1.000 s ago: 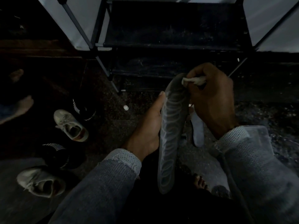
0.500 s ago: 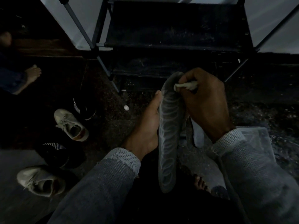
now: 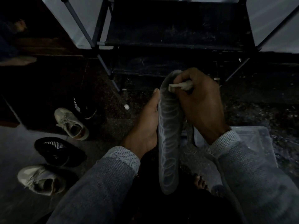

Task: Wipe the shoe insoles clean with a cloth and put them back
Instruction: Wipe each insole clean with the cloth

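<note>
the insole (image 3: 168,136) stands upright between both hands above the lap, its toe end folding under the small cloth (image 3: 180,86), so harder rubbing could buckle it or slip it loose. the left hand (image 3: 145,125) grasps its left edge, thumb up; the right hand (image 3: 200,102) is clenched round the cloth, pressing it to the toe

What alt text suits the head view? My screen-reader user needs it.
A left hand holds a long grey patterned insole upright while the right hand rubs a small pale cloth on its top. Beige sneakers lie left.
</note>
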A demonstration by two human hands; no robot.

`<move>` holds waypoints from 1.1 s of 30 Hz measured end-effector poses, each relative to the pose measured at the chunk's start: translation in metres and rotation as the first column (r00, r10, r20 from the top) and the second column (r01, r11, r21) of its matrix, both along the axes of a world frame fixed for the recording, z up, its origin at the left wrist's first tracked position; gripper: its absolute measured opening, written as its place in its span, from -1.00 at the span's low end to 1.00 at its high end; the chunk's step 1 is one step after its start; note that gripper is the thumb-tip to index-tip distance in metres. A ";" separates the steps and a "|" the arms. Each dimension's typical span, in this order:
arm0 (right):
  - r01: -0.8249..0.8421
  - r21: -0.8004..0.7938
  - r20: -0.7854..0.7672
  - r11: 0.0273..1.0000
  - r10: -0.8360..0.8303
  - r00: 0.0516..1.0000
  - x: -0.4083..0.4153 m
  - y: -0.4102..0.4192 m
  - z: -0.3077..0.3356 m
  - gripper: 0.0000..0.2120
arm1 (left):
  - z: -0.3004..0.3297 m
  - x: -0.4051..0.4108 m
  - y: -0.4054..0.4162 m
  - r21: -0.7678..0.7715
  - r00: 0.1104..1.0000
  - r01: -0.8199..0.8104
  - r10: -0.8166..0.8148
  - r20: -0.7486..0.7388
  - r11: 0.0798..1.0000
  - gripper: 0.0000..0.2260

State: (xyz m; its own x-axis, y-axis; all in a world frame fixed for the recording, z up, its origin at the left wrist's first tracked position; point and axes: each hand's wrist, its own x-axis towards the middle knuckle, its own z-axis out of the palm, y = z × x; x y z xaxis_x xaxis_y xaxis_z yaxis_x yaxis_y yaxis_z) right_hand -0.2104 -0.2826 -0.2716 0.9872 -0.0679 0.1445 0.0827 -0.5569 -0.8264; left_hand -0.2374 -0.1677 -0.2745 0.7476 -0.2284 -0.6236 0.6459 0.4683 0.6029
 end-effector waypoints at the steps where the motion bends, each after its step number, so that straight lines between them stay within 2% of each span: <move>1: -0.053 0.005 0.003 0.999 0.053 0.999 -0.002 0.005 0.002 -0.86 | 0.000 0.000 -0.002 -0.044 0.999 -0.035 0.034 -0.018 0.998 -0.48; 3: -0.148 0.003 0.010 0.989 0.148 0.989 -0.004 0.014 0.004 -0.88 | 0.000 0.002 0.001 -0.114 0.996 -0.083 0.078 -0.051 0.990 -0.46; 5: -0.160 0.002 0.013 0.987 0.160 0.987 -0.004 0.015 0.004 -0.89 | -0.006 0.003 0.003 -0.116 0.997 -0.072 0.068 -0.038 0.991 -0.47; 11: 0.039 -0.014 0.025 0.999 -0.039 0.999 0.002 -0.001 0.003 -0.86 | -0.009 0.000 0.001 -0.025 0.998 0.068 -0.068 0.009 0.997 -0.48; 18: -0.181 0.037 -0.009 0.983 0.181 0.983 -0.002 0.011 0.008 -0.92 | -0.014 0.002 0.008 0.024 0.999 0.025 -0.025 0.020 0.999 -0.45; 25: 0.005 -0.026 -0.007 1.000 -0.005 1.000 0.002 -0.002 0.006 -0.85 | -0.011 0.002 0.002 0.082 0.993 0.108 -0.112 0.035 0.991 -0.45; 30: -0.119 -0.007 0.005 0.993 0.119 0.993 -0.002 0.009 0.009 -0.84 | -0.015 0.003 0.006 0.068 0.998 0.057 -0.059 0.029 0.996 -0.46; 33: -0.114 -0.019 0.013 0.993 0.115 0.993 -0.002 0.009 0.008 -0.85 | -0.014 0.003 0.007 0.055 0.999 0.046 -0.047 0.025 0.997 -0.47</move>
State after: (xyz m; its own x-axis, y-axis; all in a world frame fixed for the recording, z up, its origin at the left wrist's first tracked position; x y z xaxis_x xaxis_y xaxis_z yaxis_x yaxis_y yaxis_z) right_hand -0.2126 -0.2735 -0.2632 0.9862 0.0481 0.1585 0.1581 -0.5579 -0.8147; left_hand -0.2343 -0.1610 -0.2884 0.7532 -0.2299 -0.6163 0.6500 0.4044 0.6434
